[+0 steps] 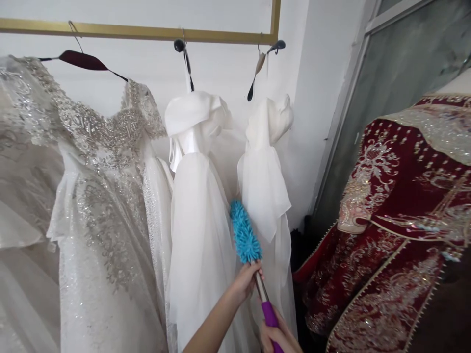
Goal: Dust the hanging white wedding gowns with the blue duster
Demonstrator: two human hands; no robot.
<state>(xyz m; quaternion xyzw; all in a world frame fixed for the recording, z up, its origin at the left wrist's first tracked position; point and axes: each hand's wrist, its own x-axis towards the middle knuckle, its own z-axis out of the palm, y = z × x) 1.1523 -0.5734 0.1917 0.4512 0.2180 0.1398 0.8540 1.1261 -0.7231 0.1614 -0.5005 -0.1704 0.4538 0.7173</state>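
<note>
My left hand [246, 282] grips the silver shaft of a blue fluffy microfibre duster [245, 239], my right hand [276, 337] clasps its purple handle; the head rests between two hanging white tulle dresses [200, 220].

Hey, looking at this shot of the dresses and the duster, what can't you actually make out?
Head view only:
- Right hand: cut off by the bottom edge, so its grip on the purple handle is only partly seen.
- Left hand: fingertips hidden behind the metal shaft.
- Blue duster head: whether it touches the white dress is unclear.
- Red embroidered garment: cut off right.
</note>
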